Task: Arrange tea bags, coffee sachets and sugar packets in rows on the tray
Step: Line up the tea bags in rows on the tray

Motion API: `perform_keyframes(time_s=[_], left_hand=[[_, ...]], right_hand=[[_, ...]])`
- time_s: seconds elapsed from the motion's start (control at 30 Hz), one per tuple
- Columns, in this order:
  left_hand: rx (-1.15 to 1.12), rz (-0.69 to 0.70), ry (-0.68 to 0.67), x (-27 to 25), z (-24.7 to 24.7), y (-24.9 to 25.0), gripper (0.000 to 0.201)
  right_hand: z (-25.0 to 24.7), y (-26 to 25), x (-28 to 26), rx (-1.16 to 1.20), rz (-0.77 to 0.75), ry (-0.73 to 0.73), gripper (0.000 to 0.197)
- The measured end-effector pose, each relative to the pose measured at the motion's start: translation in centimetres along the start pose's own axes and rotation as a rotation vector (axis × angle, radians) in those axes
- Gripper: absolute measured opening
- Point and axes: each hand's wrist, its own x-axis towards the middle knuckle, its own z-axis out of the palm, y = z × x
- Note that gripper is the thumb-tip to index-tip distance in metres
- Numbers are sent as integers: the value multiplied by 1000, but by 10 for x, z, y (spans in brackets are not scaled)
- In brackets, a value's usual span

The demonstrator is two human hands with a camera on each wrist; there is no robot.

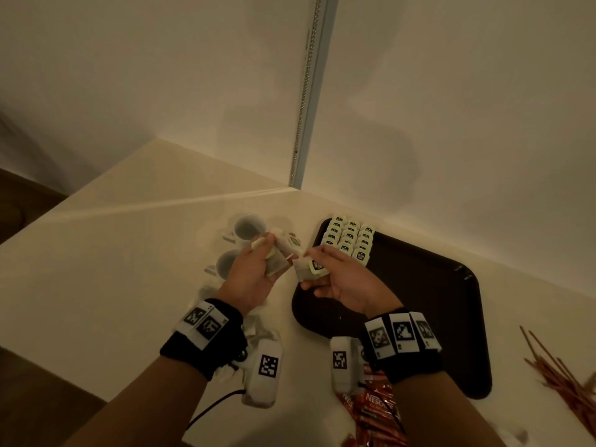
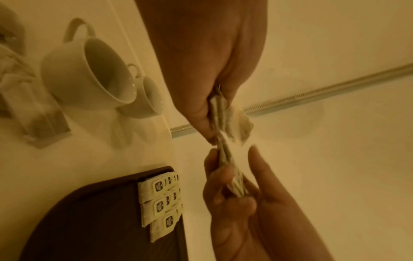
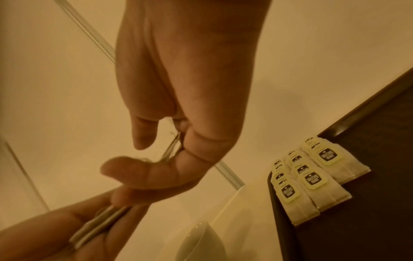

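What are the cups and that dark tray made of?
Cups: probably glazed white ceramic, since the rims show small shiny highlights. Tray: likely dark brown plastic, smooth and dull with rounded moulded corners, though the dim light leaves it unsure.

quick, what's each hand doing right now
Left hand: gripping a small stack of tea bags.
Right hand: pinching one tea bag above the tray's near edge.

I see dim, warm yellowish light throughout; soft shadows fall on the cream wall [image 1: 451, 108] behind the dark brown plastic tray [image 1: 435, 301]. Both wrist views look smeared, with the nearest skin out of focus.
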Motion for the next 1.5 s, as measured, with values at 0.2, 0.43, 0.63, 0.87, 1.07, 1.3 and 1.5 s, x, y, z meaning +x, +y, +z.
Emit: perform_keyframes(time_s=[0.2,0.43,0.63,0.87,1.07,1.3,1.5], left_hand=[[-184,-176,56,7,-1,16,30],[376,-58,-187,1,14,9,26],[799,278,-419,-7,41,26,18],[711,484,-466,-10,50,26,24],[720,552,-471,-11,52,26,23],[805,645,-421,-6,51,24,30],[832,649,-403,-9,53,22,21]], right_hand=[[-20,-19,-8,-192,-132,20,18],[-25,-39,-11,-720,-485,117,7],[-16,-61,-24,-866,-727,184,6],[-8,-81,-37,-1020,-829,194,7],[-8,-77,-37,-1013,-839,199,6],[-10,-71,-35,-1021,-851,205,8],[-11,-72,-36,-1035,-872,214,6]])
